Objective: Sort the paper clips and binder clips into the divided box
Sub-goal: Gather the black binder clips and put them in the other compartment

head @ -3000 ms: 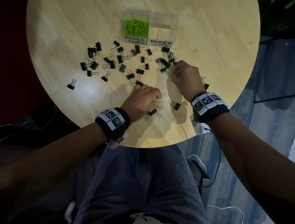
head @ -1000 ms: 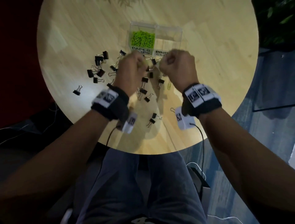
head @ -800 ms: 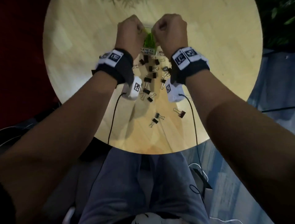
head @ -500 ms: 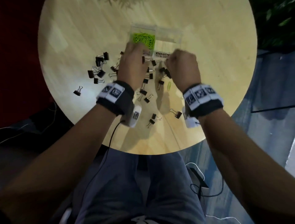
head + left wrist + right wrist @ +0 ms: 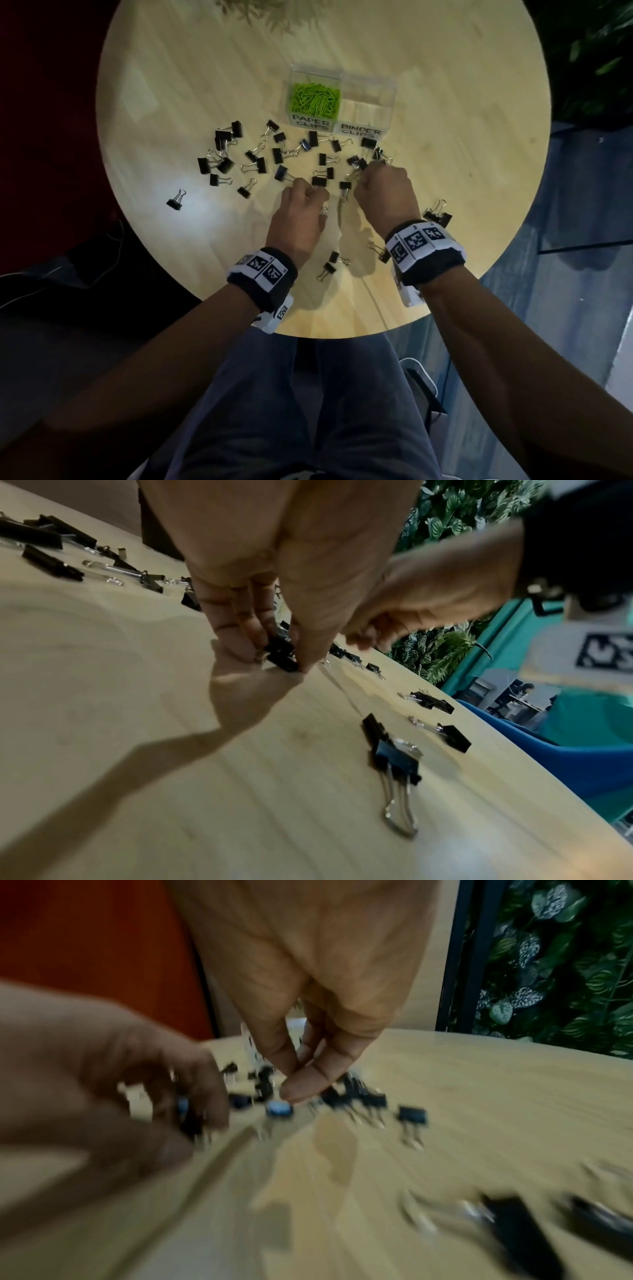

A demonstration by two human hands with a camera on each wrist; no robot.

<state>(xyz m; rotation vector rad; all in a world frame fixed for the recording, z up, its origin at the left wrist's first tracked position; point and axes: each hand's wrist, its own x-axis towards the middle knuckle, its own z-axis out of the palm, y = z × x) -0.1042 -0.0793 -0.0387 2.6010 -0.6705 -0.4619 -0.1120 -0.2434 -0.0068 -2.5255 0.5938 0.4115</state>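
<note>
The left hand [image 5: 274,561] pinches a black binder clip [image 5: 281,654] against the bench [image 5: 171,750] (thumb and fingertips form the grip). The right hand [image 5: 421,599] hovers just beyond; another binder clip [image 5: 394,758] lies nearer.

head: top-down, far | wrists: low, close | shared: table [image 5: 445,102]

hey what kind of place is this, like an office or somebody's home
Probably an office or shared workspace, though I can't be sure. A round wooden table holds a labelled divided box and scattered binder clips; behind it are a leafy plant wall and, in the left wrist view, a teal partition.
</note>
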